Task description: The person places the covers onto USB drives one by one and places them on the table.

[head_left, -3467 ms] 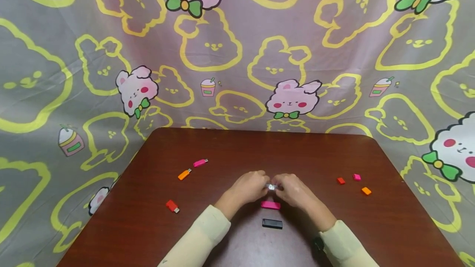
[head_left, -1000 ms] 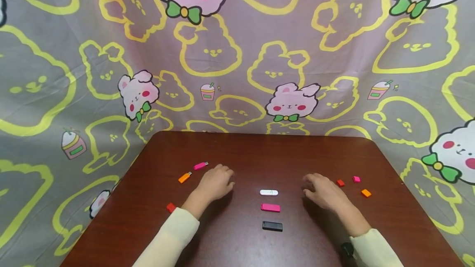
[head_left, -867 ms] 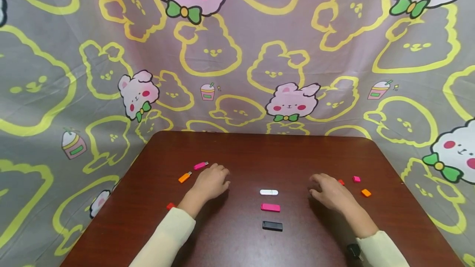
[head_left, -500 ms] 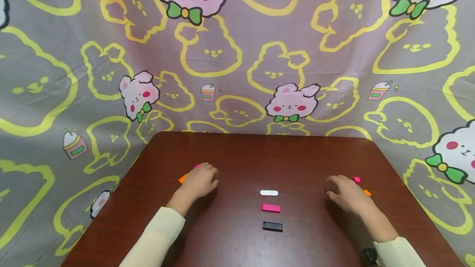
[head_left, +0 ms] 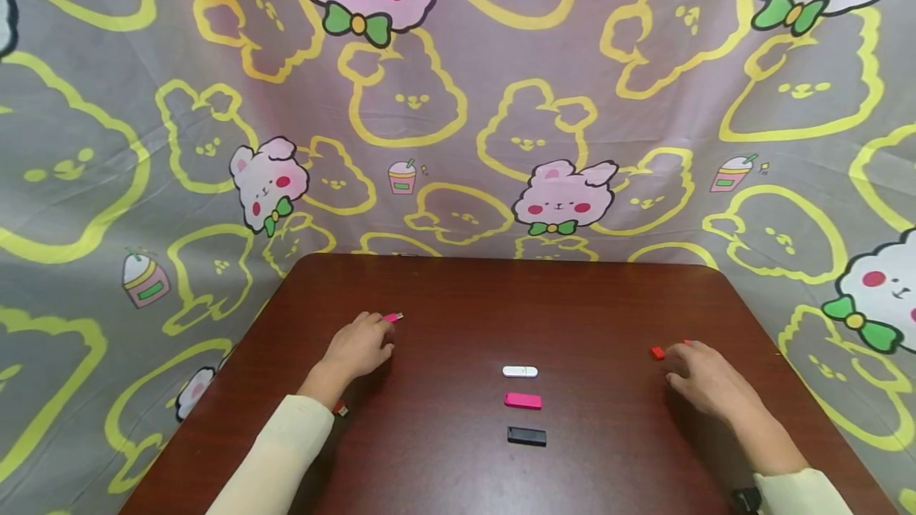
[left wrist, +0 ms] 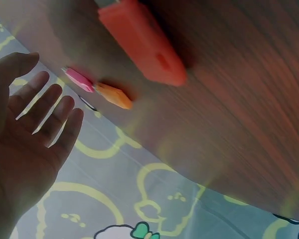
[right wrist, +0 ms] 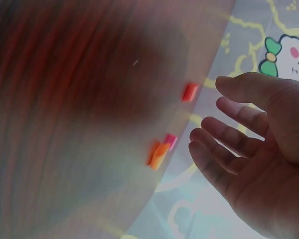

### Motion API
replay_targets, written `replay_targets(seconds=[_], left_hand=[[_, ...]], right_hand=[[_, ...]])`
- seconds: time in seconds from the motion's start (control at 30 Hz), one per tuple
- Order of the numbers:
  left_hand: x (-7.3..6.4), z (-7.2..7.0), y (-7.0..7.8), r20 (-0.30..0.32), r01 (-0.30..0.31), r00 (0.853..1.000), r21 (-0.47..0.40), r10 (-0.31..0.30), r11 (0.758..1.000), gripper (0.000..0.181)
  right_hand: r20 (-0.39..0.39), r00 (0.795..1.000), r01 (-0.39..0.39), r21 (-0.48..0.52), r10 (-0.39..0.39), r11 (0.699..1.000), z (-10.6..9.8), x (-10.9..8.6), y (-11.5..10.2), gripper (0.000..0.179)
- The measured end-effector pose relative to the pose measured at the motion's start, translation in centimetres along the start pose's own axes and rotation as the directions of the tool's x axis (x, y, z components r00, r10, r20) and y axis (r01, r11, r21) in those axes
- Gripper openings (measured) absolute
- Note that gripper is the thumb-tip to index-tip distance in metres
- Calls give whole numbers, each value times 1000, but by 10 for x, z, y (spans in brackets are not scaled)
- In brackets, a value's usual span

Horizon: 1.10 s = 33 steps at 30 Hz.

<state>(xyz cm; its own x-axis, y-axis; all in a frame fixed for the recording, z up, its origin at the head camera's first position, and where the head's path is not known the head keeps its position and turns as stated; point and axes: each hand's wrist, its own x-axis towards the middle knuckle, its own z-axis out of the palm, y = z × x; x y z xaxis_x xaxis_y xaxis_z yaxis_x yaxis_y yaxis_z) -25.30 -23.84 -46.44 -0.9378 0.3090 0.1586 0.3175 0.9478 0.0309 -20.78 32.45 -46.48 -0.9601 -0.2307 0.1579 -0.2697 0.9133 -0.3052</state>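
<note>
Both hands are out wide here! The left hand (head_left: pixel 355 346) hangs over the left of the tabletop (head_left: pixel 458 300), fingers relaxed and spread, nothing in that grip; the pink stick (head_left: pixel 393 317) peeks out past the fingers, the orange stick (left wrist: pixel 114 95) just beside it, the red stick (left wrist: pixel 147 45) back by the wrist. Across on the right, the right hand (head_left: pixel 708 376) hovers, its grip just as loose and bare, near the red cap (head_left: pixel 657 354), pink cap (right wrist: pixel 171 141) and orange cap (right wrist: pixel 160 156). It looks like a double reach, and the tidy way is matching colours: pinch a stick by its body, metal plug left free, and take its cap by the sides, mouth uncovered. Mid-tabletop, the white stick (head_left: pixel 519 372), deep-pink stick (head_left: pixel 523 401) and black stick (head_left: pixel 526 437) lie in a column, no plugs showing. Containers? No box or tray in view; the caps' insides can't be made out.
</note>
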Motion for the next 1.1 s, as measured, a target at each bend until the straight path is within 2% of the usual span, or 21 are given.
replay_targets(seconds=[0.3,0.6,0.77,1.1], left_hand=[[-4,1,-17,50,65,997,-40,-63,997,27],[-5,4,-28,58,95,994,-74,-91,993,31],[-3,4,-30,69,123,991,-85,-118,989,34],[-1,3,-29,160,199,970,-103,-182,975,37]], right_hand=[[-19,999,-28,-32,28,999,-2,-6,21,32],[-8,999,-51,-70,51,996,-5,-9,36,32],[21,996,-84,-65,85,994,-6,-9,39,31],[60,994,-90,-76,94,993,-2,-5,45,30]])
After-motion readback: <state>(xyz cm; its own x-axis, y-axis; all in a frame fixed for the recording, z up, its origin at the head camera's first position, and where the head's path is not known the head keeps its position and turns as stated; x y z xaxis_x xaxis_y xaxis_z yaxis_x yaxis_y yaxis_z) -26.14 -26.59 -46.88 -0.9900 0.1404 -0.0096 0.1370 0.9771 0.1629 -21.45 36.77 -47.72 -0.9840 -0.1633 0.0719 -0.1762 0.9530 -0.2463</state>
